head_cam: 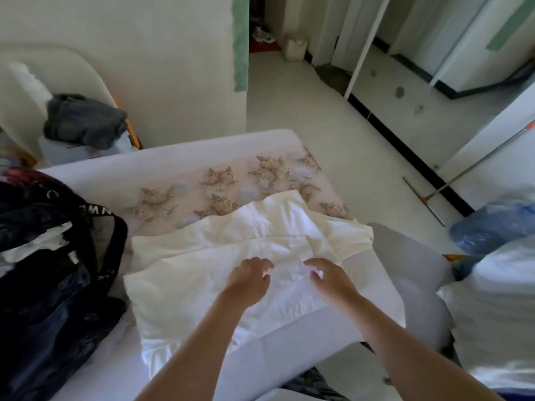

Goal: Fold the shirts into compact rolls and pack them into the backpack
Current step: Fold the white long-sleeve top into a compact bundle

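A white shirt [202, 273] lies spread and partly folded on the bed [179, 157], its far part bunched into creases. My left hand [250, 280] rests on the shirt's middle with its fingers loosely curled over the cloth. My right hand [330, 277] lies a little to the right on the same shirt, its fingertips touching a crumpled patch. A dark blue backpack [49, 285] with black straps stands open at the bed's left side, with white cloth showing inside it.
A floral sheet [225, 183] covers the bed's far part. Grey clothing [84, 120] sits on a white chair at the back left. White and blue bags [498, 256] stand at the right. A mop handle [474, 166] leans over the tiled floor.
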### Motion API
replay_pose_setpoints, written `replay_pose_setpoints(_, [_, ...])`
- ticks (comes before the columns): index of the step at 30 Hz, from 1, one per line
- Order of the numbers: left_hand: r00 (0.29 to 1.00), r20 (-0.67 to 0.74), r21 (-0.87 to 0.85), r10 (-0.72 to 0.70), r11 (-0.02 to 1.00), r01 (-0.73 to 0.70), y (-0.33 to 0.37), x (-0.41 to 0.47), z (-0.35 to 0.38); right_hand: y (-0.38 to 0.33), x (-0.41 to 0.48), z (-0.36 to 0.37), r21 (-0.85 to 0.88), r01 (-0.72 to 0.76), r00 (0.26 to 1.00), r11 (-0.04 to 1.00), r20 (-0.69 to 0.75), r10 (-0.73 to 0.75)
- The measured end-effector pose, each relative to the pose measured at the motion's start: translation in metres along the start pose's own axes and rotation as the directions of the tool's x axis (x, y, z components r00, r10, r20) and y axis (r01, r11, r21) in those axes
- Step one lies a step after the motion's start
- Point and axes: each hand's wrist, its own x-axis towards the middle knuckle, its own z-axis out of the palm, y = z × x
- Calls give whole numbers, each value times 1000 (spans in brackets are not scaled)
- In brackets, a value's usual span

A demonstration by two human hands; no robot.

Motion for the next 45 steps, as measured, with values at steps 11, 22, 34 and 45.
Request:
replay_pose_setpoints(11, [976,70,23,207,978,-209,164,180,30,135,103,-125,-260,-130,986,957,-136,97])
replay_pose_setpoints(22, [978,93,62,189,979,-195,213,260,39,154,148,-164,225,8,993,974,-113,18])
replay_pose_setpoints(34, [974,7,-57,228,972,-228,227,227,14,127,145,-194,218,-81,996,973,39,74])
replay_pose_setpoints(45, [960,-258,-129,111,980,-148,163,166,-37,72,81,-217,-89,-114,965,990,226,131])
